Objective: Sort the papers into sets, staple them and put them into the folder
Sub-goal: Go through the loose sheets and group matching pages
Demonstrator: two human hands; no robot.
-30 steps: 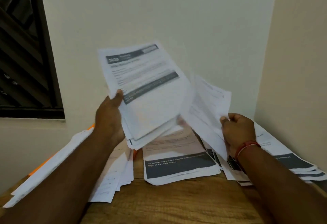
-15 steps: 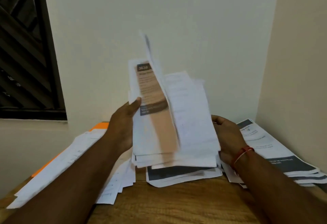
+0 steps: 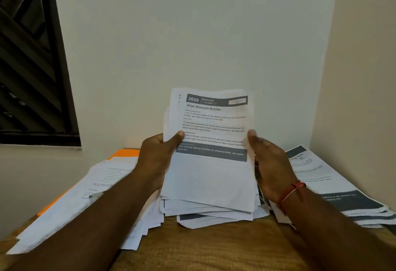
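Head view: the white printed papers (image 3: 210, 176), split a second ago into two fans, one per hand, now form one upright stack at frame centre, its lower edges ragged above the brown wooden table (image 3: 192, 249). The left hand (image 3: 158, 155) clamps the left edge, thumb in front. The right hand (image 3: 272, 163) lies along the right edge, fingers hidden, so I cannot tell grip from press. This set looks gathered, with squaring and stapling likely next. The flat orange folder (image 3: 126, 154) waits at middle left.

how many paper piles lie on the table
3: left pile over the orange folder, centre pile under the held stack, right pile by the wall. More may be hidden.
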